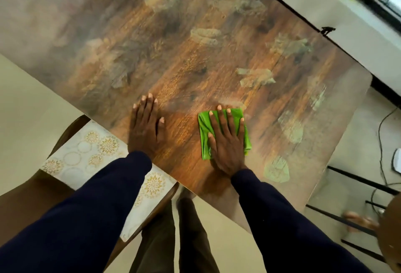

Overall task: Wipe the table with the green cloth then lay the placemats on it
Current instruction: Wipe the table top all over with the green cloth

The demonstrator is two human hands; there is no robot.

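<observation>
Okay, wiping step, placemats not laid yet. The right hand [226, 140] lies flat with fingers spread, pressing the folded green cloth [204, 128] onto the table [195, 55] near its front edge. The left hand [144, 127] is flat too, fingers straight and spread, palm on bare wood just beside the cloth hand, gripping nothing.

The placemats [86, 153], white with a gold floral print, lie on a chair [71, 125] at the table's near-left edge.

Risks: nothing pinches the cloth, so a fast stroke could leave it bunched or let it slide out from under the palm. The left sleeve [104, 186] crosses over the placemats, so pulling that arm back could drag them off the chair.

Hard to make out: the pale patches [256, 77] on the wood, which could be dirt, print or glare. The placemat count is unclear, since the sleeve covers part. The table's far end is cut off and everything is motion-blurred.
</observation>
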